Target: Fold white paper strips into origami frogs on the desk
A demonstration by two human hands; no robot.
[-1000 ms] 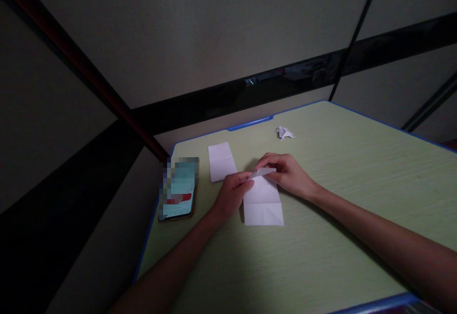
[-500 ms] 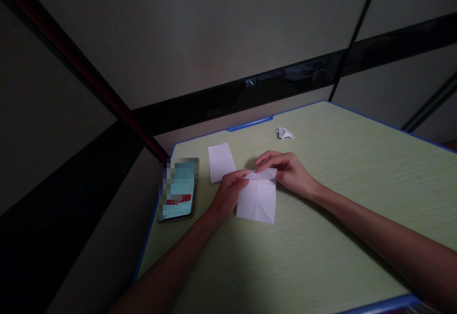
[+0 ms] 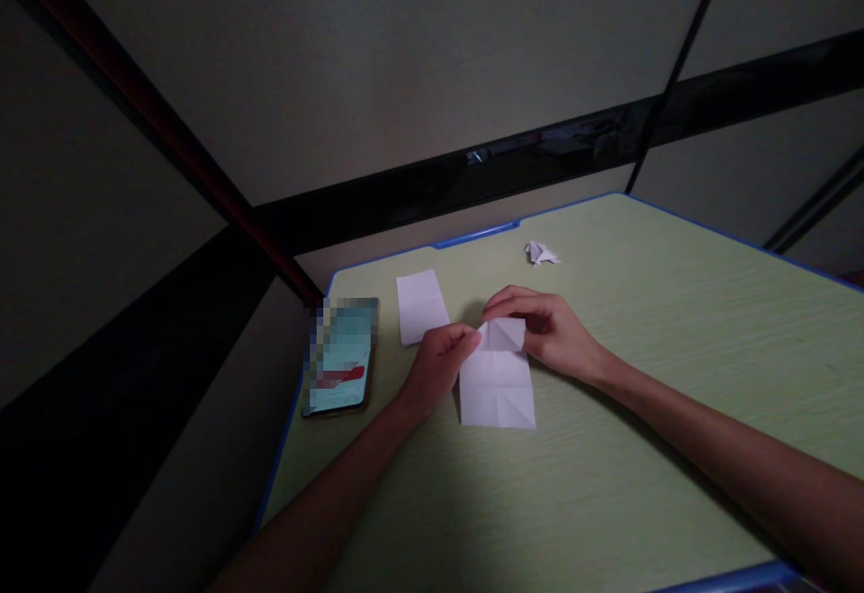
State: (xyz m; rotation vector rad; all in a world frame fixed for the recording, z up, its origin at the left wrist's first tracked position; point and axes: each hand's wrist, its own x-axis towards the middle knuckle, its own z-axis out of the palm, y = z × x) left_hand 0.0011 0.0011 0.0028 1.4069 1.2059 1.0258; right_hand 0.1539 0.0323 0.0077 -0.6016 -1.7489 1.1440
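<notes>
A creased white sheet of paper [image 3: 496, 390] hangs between my hands over the table, its top edge folded down toward me. My left hand [image 3: 442, 361] pinches the sheet's upper left corner, thumb in front. At the upper right, my right hand [image 3: 544, 327] grips the folded edge, with its fingers curled behind the paper and partly hidden. Crease lines run across the sheet and diagonally near its lower right corner.
Left of the hands lies a white paper stack [image 3: 422, 305]. Farther left is a phone [image 3: 344, 359] with a lit, partly blurred screen. A small folded paper figure [image 3: 541, 254] sits toward the back of the green table [image 3: 675, 305], before a panelled wall [image 3: 432, 62].
The paper's lower part has swung slightly right, and its folded top flap now shows more fully. Both hands stay near the same spot, the left thumb higher on the corner.
</notes>
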